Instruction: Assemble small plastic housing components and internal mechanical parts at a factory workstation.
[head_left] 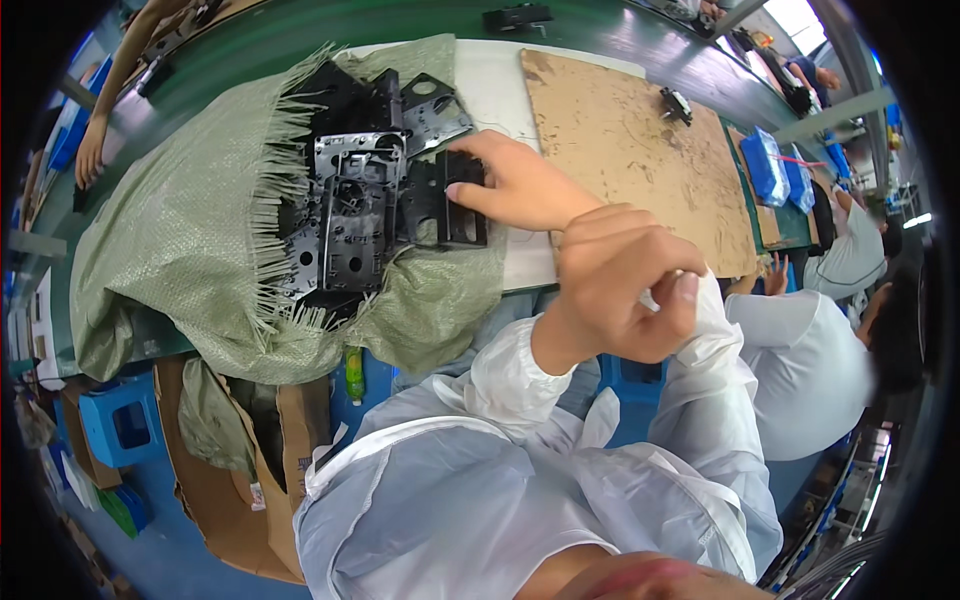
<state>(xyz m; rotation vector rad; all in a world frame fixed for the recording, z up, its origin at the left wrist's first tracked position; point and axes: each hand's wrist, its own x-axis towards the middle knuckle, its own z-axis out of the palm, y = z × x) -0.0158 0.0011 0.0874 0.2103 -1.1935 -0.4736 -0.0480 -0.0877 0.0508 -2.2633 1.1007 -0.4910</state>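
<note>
My left hand [630,285] is closed, its fingertips pinching white fabric at the right sleeve [715,325] of my smock. It crosses in front of my right wrist. Beyond it, my right hand [520,185] reaches left with thumb and fingers apart, over a black plastic part [462,215] at the right of a pile. The fingertips overlap the part; whether they touch it is unclear. More black moulded frames [355,215] with holes and ribs lie stacked beside it. They spill from the frayed mouth of a greenish woven sack [185,215] on the table.
A worn brown board [630,150] lies to the right, bearing a small black-and-white component [676,105]. Blue packets [765,170] stand farther right, near a seated co-worker in white [805,370]. Below the table are an open cardboard box [225,490] and a blue stool [120,420]. Another person's hand [90,150] is far left.
</note>
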